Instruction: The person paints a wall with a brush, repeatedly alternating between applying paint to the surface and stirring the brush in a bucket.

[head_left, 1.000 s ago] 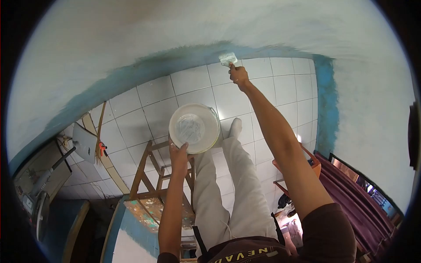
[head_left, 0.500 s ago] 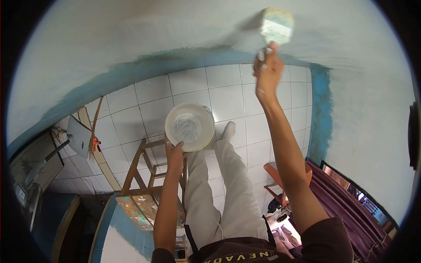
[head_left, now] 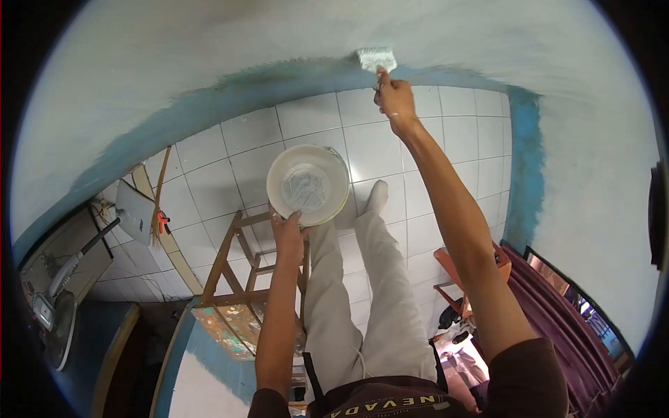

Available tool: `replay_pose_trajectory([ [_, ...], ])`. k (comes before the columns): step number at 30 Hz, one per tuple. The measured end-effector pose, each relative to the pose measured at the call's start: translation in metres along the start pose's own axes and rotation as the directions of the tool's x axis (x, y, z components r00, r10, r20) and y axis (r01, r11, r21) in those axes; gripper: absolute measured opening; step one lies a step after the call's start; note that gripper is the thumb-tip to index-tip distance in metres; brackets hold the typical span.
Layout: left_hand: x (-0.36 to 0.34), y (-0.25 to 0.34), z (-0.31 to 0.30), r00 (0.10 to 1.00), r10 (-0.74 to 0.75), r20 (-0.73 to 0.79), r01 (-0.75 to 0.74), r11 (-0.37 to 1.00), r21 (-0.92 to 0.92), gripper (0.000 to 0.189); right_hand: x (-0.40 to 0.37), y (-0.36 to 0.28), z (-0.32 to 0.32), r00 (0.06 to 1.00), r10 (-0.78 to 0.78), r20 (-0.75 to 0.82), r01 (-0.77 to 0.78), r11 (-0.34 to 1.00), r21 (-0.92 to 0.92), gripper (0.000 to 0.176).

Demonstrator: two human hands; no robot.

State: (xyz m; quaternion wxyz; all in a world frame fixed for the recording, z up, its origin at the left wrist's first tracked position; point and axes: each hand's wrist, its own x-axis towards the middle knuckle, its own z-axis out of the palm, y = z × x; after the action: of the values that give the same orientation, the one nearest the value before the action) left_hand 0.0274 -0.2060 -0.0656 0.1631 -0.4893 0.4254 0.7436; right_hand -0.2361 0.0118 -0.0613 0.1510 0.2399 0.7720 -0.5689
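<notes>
My right hand [head_left: 396, 101] grips the handle of a wide paintbrush [head_left: 377, 60]. Its white-coated bristles press against the wall [head_left: 300, 42] just above a band of blue paint [head_left: 230, 97]. The wall above that band is whitish, with a ragged, streaky border. Held by the rim in my left hand [head_left: 287, 230] is a white bucket [head_left: 277, 171], thumb inside and fingers round the outside. White paint [head_left: 306, 189] lies in its bottom with brush streaks through it.
A wooden stool or ladder [head_left: 230, 254] with a paint-spattered top stands below my left arm. Left are a dustpan [head_left: 136, 209] and a thin stick [head_left: 162, 181]. An orange chair [head_left: 446, 268] and purple curtain [head_left: 557, 320] are at right. White tiles [head_left: 376, 150] cover the floor.
My right hand has brought the paintbrush down and to the left, from higher on the wall to the edge of the blue band. The bucket stays in my left hand.
</notes>
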Motion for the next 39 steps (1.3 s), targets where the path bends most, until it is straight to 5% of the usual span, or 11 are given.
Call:
replay_pose_trajectory([
  [5, -0.002, -0.001, 0.004, 1.0, -0.015, 0.012, 0.015, 1.0, -0.008, 0.075, -0.095, -0.103, -0.038, 0.979, -0.199, -0.044, 0.202, 0.978, 0.057, 0.054],
  [10, -0.009, 0.005, 0.006, 0.999, 0.015, 0.029, -0.015, 1.0, -0.013, 0.074, -0.098, -0.107, -0.029, 0.836, -0.511, -0.202, 0.545, 0.815, 0.197, 0.054],
  [17, -0.004, 0.002, -0.004, 1.0, 0.021, -0.019, -0.02, 0.999, 0.042, 0.073, 0.026, 0.053, 0.019, 0.946, -0.324, 0.028, 0.303, 0.909, 0.285, 0.053],
  [19, -0.004, 0.0, -0.008, 0.999, 0.048, 0.02, -0.048, 0.999, 0.002, 0.072, 0.033, 0.066, 0.026, 0.969, -0.231, 0.083, 0.2, 0.938, 0.282, 0.054],
  [21, -0.003, 0.0, -0.012, 0.999, 0.033, 0.033, -0.033, 0.999, -0.001, 0.072, 0.032, 0.074, 0.02, 0.989, 0.052, 0.136, -0.059, 0.997, 0.046, 0.056],
  [25, -0.004, 0.002, -0.01, 1.0, 0.021, 0.004, -0.021, 0.998, 0.061, 0.073, 0.02, 0.049, 0.003, 0.995, 0.078, 0.059, -0.079, 0.997, 0.026, 0.054],
  [28, -0.005, 0.004, -0.007, 1.0, 0.026, -0.002, -0.026, 0.997, 0.071, 0.073, -0.025, -0.033, -0.019, 0.997, -0.062, 0.05, 0.052, 0.98, 0.19, 0.053],
  [31, -0.008, 0.007, -0.001, 1.0, 0.009, 0.02, -0.011, 0.998, 0.066, 0.074, -0.084, -0.088, -0.043, 0.986, -0.156, 0.059, 0.146, 0.978, 0.15, 0.053],
  [32, -0.009, 0.007, -0.002, 0.999, 0.004, 0.039, -0.006, 0.999, 0.053, 0.074, -0.097, -0.098, -0.046, 0.956, -0.291, -0.036, 0.293, 0.942, 0.166, 0.054],
  [36, -0.006, 0.004, -0.001, 0.999, 0.036, 0.021, -0.038, 0.996, 0.079, 0.074, -0.081, -0.098, -0.032, 0.848, -0.477, -0.231, 0.524, 0.819, 0.232, 0.057],
  [39, -0.008, 0.001, -0.001, 1.0, -0.003, -0.006, 0.003, 0.999, 0.049, 0.075, -0.008, -0.027, -0.008, 0.866, -0.484, -0.126, 0.5, 0.823, 0.27, 0.058],
])
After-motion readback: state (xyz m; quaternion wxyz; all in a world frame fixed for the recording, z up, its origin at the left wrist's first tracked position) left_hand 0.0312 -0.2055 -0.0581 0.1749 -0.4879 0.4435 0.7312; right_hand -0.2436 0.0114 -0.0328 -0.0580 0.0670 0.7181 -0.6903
